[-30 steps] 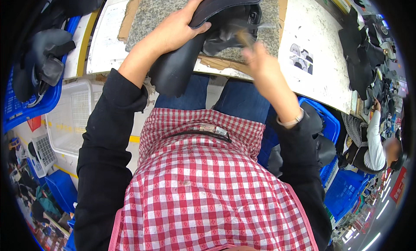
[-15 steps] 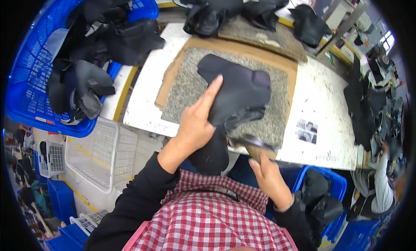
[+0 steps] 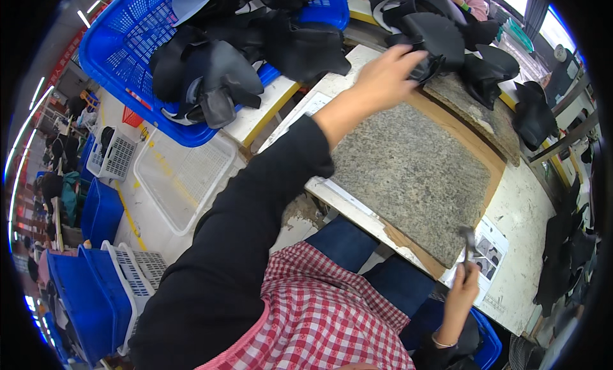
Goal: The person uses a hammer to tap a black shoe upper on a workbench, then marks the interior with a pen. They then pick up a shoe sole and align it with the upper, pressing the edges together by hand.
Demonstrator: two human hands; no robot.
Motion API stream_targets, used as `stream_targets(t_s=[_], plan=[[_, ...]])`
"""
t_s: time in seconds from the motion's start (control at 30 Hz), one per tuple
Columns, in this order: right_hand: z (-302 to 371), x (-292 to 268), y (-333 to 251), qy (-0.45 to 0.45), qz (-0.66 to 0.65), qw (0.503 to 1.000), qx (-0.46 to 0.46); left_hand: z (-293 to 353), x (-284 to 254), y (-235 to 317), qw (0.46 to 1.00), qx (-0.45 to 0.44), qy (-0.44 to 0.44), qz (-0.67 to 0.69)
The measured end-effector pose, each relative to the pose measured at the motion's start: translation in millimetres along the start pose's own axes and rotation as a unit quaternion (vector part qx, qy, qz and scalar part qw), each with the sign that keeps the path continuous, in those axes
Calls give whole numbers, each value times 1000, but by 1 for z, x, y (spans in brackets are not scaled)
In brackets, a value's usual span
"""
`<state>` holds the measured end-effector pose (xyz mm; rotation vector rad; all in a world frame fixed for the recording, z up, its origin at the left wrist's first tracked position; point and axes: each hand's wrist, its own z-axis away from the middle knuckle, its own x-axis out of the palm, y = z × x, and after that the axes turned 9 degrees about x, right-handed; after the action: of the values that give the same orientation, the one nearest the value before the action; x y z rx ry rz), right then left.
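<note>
My left hand (image 3: 386, 76) is stretched over the far edge of the work surface, its fingers apart and slightly blurred. It reaches the near side of a pile of black leather-like pieces (image 3: 437, 41); whether the fingertips touch one is unclear. In my right hand (image 3: 461, 296) is a small hammer (image 3: 469, 245), held by its handle, with the head just off the near right corner of a grey speckled slab (image 3: 408, 178). Nothing lies on the slab, which rests on brown cardboard (image 3: 495, 166) on a white table (image 3: 527, 201).
A blue basket (image 3: 185, 132) heaped with black pieces stands at the far left. A second slab (image 3: 479, 118) lies beyond the first, with black pieces on it. Printed sheets (image 3: 495, 258) lie at the right. A blue bin (image 3: 488, 341) sits below the table's right side.
The black piece under my left hand is gone from the slab. My left hand has moved away to the far pile. The hammer has shifted right, and the whole view has turned.
</note>
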<state>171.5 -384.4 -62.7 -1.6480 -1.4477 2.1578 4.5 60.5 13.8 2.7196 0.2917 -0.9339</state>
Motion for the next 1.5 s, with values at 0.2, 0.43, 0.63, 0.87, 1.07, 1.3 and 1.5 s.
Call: stream_targets(t_s=[0.2,0.43,0.63,0.87,1.07,1.3,1.5], plan=[[-43,-48,92,81,137,986,46,84,-78,-138,967,-174,-28,-186],[-64,-16,129,139,79,981,113,4,-65,-219,959,-71,-202,-186],[-95,-34,113,227,105,968,15,55,-68,-241,929,-83,-242,-268],[-146,-15,43,-35,78,995,60,8,-168,-103,980,-181,-83,19],[-138,28,26,-7,83,991,108,-57,-189,26,895,-244,-234,291],[-130,38,30,8,130,989,75,-13,-32,87,992,98,13,-75],[-148,29,36,-93,22,990,102,76,4,145,956,64,-245,149]])
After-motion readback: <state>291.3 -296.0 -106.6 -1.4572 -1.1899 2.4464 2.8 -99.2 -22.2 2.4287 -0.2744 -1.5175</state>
